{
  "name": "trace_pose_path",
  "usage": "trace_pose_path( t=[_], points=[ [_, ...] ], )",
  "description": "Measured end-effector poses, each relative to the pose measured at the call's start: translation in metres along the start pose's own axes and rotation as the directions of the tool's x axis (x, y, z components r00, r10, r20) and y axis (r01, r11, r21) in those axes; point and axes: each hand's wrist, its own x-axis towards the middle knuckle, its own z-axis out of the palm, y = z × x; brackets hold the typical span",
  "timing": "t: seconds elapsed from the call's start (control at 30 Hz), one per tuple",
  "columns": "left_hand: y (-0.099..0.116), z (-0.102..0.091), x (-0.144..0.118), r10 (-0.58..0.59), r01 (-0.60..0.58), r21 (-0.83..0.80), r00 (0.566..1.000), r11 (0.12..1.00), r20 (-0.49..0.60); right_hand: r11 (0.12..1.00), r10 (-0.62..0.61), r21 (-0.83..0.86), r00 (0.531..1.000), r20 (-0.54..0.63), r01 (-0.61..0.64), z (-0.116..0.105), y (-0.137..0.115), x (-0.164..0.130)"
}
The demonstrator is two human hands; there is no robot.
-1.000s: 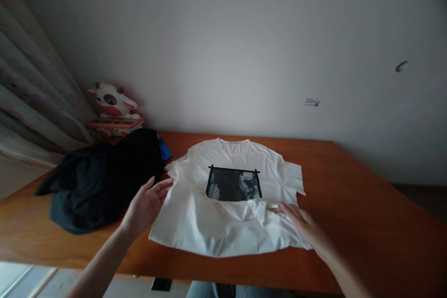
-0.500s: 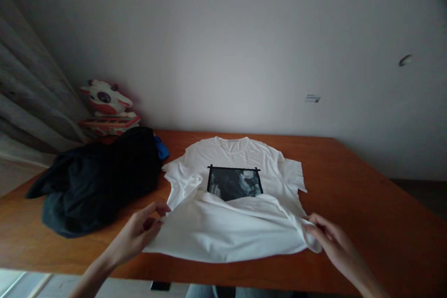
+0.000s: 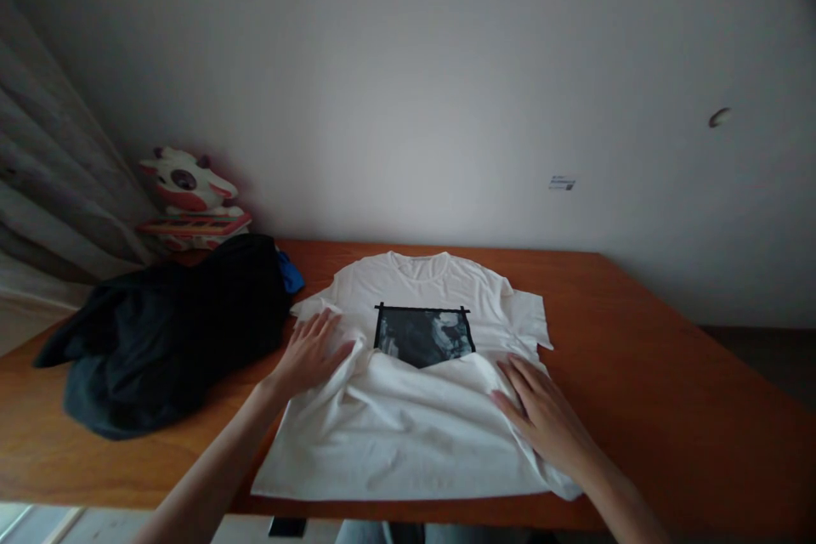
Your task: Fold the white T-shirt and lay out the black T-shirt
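Observation:
A white T-shirt (image 3: 395,433) lies on the wooden table, collar toward the wall and hem at the near edge. Its dark printed picture (image 3: 424,336) shows on the chest, the lower part covered by a fold of cloth. My left hand (image 3: 312,353) rests on the shirt's left side below the sleeve, fingers stretched out. On the right side, my right hand (image 3: 535,404) lies on the cloth beside the print, its fingers extended too. Wrinkles run across the shirt between both hands.
A heap of dark clothing (image 3: 172,331) with a bit of blue cloth (image 3: 290,272) sits on the left of the wooden table (image 3: 650,408). Behind it stands a cow-shaped toy (image 3: 191,195) with a keyboard. A curtain (image 3: 57,170) hangs at the far left, and a wall closes the back.
Both hands have let go of the shirt's lower edges and moved up and inward onto its sides. The hem now lies flatter and closer to the table's near edge.

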Motion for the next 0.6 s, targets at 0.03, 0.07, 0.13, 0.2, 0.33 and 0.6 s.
trace_pose_path(
  t=[0.03, 0.07, 0.13, 0.2, 0.33, 0.6],
  points=[
    [-0.004, 0.002, 0.002, -0.028, 0.028, 0.032, 0.999, 0.999, 0.021, 0.999, 0.000, -0.033, 1.000, 0.007, 0.000, 0.000, 0.001, -0.001],
    [-0.009, 0.004, 0.003, -0.043, 0.041, 0.048, 0.998, 0.998, 0.036, 0.999, 0.007, -0.048, 1.000, 0.016, -0.007, -0.002, 0.002, -0.001],
    [-0.020, 0.005, 0.003, -0.034, 0.032, 0.043, 0.999, 0.999, 0.032, 0.999, 0.043, -0.027, 0.998, 0.040, -0.042, -0.009, 0.008, -0.001],
    [-0.029, 0.005, 0.001, -0.006, 0.006, 0.016, 1.000, 1.000, -0.017, 0.995, 0.094, 0.022, 0.995, 0.022, -0.094, -0.017, 0.017, 0.007],
    [-0.040, 0.009, -0.002, 0.003, -0.001, 0.014, 0.994, 1.000, -0.110, 0.986, 0.162, -0.013, 0.975, -0.153, -0.166, -0.025, 0.043, 0.048],
    [-0.043, 0.012, -0.002, 0.010, -0.007, 0.032, 0.995, 0.999, -0.097, 0.903, 0.282, -0.361, 0.955, 0.090, -0.232, -0.011, 0.063, 0.112]
  ],
)
